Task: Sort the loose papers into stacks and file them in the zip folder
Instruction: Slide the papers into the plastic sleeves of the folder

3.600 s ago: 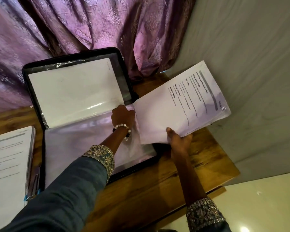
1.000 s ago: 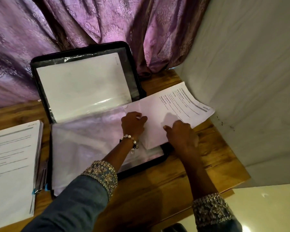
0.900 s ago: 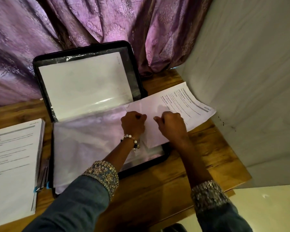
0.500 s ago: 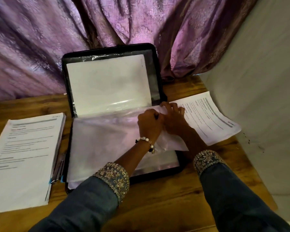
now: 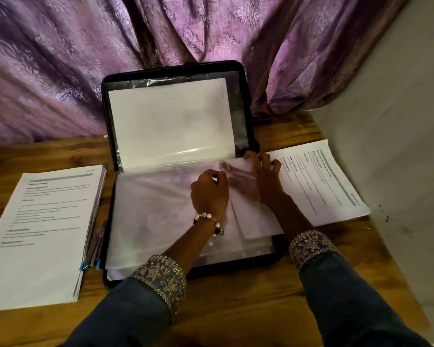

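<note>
One zip folder (image 5: pixel 246 101) lies open in the middle of the wooden table (image 5: pixel 236 301), its black-edged upper half leaning back against the purple curtain (image 5: pixel 60 58). That upper half carries a clear sleeve with one blank white sheet (image 5: pixel 171 123) inside it. The lower half lies flat and shows a stack of cloudy plastic sleeves (image 5: pixel 150 214); what they hold cannot be made out.

A printed sheet (image 5: pixel 318 181) lies partly in the folder: its left part sits under the top sleeve at the folder's right edge, while its right part, with lines of text, sticks out over the table. Whether it is a single page or several cannot be told.

The left hand (image 5: pixel 209 194) is curled, knuckles up, fingertips pinching the edge of the top sleeve near the folder's fold. A beaded bracelet (image 5: pixel 211 222) circles its wrist. The right hand (image 5: pixel 263 176) rests just beside it, fingers bent and spread, pressing down on the printed sheet where it enters the sleeve; part of the hand shows through the plastic. The two hands nearly touch.

To the left of the folder, well apart from the hands, sits one thick stack of printed papers (image 5: pixel 45 229), with a blue-tipped clip (image 5: pixel 85 264) at its lower right corner. Both forearms wear dark sleeves with embroidered cuffs (image 5: pixel 161 276).
</note>
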